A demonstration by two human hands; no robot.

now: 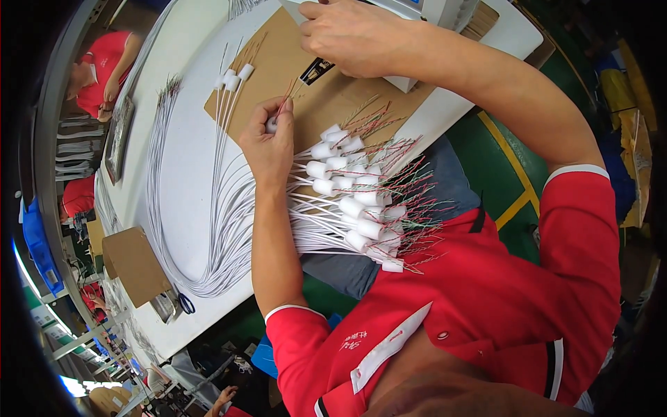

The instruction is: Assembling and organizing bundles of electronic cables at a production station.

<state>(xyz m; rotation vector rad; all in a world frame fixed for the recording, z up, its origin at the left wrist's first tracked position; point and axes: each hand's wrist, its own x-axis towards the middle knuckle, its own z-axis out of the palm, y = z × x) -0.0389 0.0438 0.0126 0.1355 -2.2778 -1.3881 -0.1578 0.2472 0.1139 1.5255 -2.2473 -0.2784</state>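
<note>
Between the fingers of my left hand [267,142] is a white cable end with a small white cylindrical sleeve [272,125]. Thin red and pale twisted wires [286,97] stick up past the fingertips toward a black part [317,71] on the brown board. My right hand [351,38] is curled beside that black part, against a white machine; what its fingers hold, if anything, is hidden. Close to my left wrist lies a thick bundle of white cables [229,229]. Many end in white cylindrical sleeves [351,206] with red, green and white twisted wires, resting near my lap.
A brown cardboard sheet [260,66] covers part of the white table [187,125]. Several sleeved cables [231,80] lie on it. A second cable bundle [163,118], a cardboard box [135,264] and scissors [185,303] are to the left. Another person in red [104,73] sits beyond.
</note>
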